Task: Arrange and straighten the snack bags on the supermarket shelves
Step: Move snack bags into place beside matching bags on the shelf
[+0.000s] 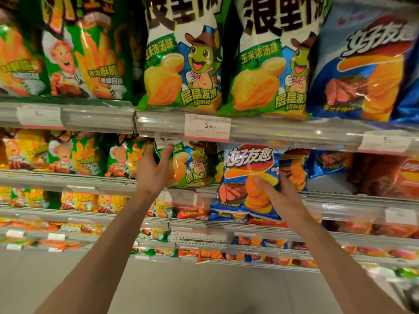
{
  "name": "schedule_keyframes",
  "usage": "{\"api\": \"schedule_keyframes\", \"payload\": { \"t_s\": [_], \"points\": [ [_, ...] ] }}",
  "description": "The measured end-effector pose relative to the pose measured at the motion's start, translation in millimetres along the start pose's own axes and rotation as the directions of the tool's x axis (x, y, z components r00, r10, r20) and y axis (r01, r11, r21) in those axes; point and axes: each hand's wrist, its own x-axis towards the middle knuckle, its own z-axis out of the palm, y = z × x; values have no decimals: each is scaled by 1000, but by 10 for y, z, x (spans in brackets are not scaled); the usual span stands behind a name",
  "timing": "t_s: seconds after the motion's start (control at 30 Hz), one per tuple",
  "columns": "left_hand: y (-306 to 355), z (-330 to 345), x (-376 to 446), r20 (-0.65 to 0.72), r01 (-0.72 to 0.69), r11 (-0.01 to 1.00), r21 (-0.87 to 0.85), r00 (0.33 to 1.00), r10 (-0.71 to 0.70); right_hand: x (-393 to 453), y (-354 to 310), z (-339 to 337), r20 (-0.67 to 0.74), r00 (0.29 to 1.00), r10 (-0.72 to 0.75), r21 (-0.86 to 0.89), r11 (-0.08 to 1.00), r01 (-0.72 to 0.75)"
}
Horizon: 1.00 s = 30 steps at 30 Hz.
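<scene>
Blue snack bag [246, 177] in right grip [281, 198]; left grip [154, 168] around green bag [190, 164].

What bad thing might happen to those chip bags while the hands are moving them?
The right hand holds the blue chip bag out past the shelf edge, pinched near one side; it might slip and fall to the floor. Squeezing could also crush the chips inside. The left hand grips the green bag in a tight row, so tugging it may knock over its neighbours.
</scene>
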Motion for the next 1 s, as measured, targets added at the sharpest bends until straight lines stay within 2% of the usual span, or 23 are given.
{"api": "schedule_keyframes", "payload": {
  "t_s": [0.17,0.33,0.5,0.63,0.9,1.0],
  "points": [
    [40,110,160,-14,-14,1000,25,1000,15,40,17,9,-3,1000,25,-11,1000,-25],
    [-24,158,107,213,-15,1000,-11,977,17,50,14,9,-6,1000,28,-32,999,-28],
    [-107,161,272,172,-102,995,-13,980,103,69,45,7,3,999,36,-26,999,-36],
    [-187,135,354,219,-166,986,30,963,156,63,27,52,-4,1000,21,-22,1000,-21],
    [-223,161,307,343,-118,986,118,937,70,113,23,114,6,999,36,70,997,-36],
    [-198,127,311,301,-136,973,187,951,75,104,-31,118,24,998,51,71,996,-52]
  ]
}}
